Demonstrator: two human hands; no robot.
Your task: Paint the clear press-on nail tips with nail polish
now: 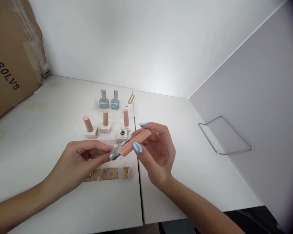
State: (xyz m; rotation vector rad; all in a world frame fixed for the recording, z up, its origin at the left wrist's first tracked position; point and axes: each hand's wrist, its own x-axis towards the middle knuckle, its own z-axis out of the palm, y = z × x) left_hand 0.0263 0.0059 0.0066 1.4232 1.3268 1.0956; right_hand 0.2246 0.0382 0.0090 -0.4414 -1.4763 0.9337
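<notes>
At the centre of the frame, a peach-coloured brush cap slants with its long axis from upper right to lower left, its dark bristles meeting a clear false nail. The cardboard box at upper left reads "80LVS"; lettering on the teal bottles, upper centre, is too small to read. The left hand pinches the false nail between thumb and fingers; the right hand, loosely curled, grips the cap between thumb and fingers.
</notes>
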